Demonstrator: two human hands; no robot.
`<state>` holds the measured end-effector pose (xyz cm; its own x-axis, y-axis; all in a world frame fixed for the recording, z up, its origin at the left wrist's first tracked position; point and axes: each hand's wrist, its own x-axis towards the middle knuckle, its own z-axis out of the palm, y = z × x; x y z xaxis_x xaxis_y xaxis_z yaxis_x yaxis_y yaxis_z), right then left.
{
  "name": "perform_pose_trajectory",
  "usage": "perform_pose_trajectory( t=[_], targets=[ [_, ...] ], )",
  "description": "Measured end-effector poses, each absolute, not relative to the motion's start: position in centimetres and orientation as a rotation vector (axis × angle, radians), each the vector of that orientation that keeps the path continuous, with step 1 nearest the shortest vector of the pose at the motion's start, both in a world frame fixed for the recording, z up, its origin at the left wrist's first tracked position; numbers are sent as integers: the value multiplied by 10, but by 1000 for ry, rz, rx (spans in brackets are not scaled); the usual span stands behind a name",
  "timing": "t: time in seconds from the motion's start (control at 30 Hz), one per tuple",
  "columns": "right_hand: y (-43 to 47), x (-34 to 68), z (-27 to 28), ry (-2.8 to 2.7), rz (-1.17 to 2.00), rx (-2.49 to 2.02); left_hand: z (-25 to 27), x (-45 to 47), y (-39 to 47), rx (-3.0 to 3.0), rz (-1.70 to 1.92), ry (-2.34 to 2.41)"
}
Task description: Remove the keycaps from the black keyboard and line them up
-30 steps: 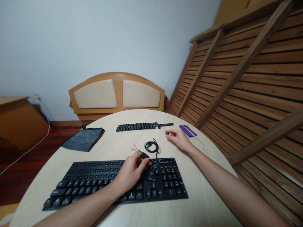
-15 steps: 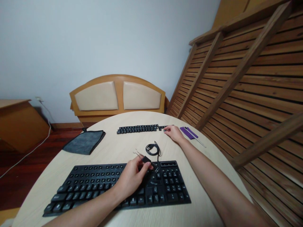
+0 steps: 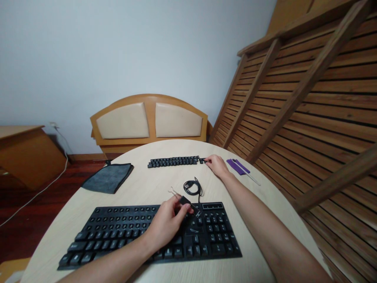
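Note:
My left hand is closed around a keycap puller with a black handle, its thin wire loops pointing up and left. It rests over the black keyboard, hiding part of its middle. The upper rows at the keyboard's left show bare switches, while the lower rows and number pad carry keycaps. Farther away, my right hand pinches a small black keycap at the right end of the removed keycaps, which stand in rows on the table. Its fingertips partly cover that keycap.
A coiled black cable lies behind the keyboard. On the right is a purple cloth with a thin white-handled tool across it. A grey cloth pouch lies left on the round table. Wooden slats lean at right.
The view has shifted slightly, so things sit a little more to the right. My right hand has moved slightly left toward the keycap rows. My left hand keeps its grip on the puller.

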<state>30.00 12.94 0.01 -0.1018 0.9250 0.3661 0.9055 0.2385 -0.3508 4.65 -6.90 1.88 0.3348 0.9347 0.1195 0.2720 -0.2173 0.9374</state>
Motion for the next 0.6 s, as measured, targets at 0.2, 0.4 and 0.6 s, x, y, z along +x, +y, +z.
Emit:
perform_pose_trajectory(
  t=[0.2,0.4,0.6],
  targets=[
    [131,298,0,-2010,44,-1666,18,46,-69,1708,927,1107],
    [131,296,0,-1997,68,-1657,19,47,-69,1697,922,1095],
    [121,297,4,-1981,99,-1635,17,47,-67,1689,946,1063]
  ],
)
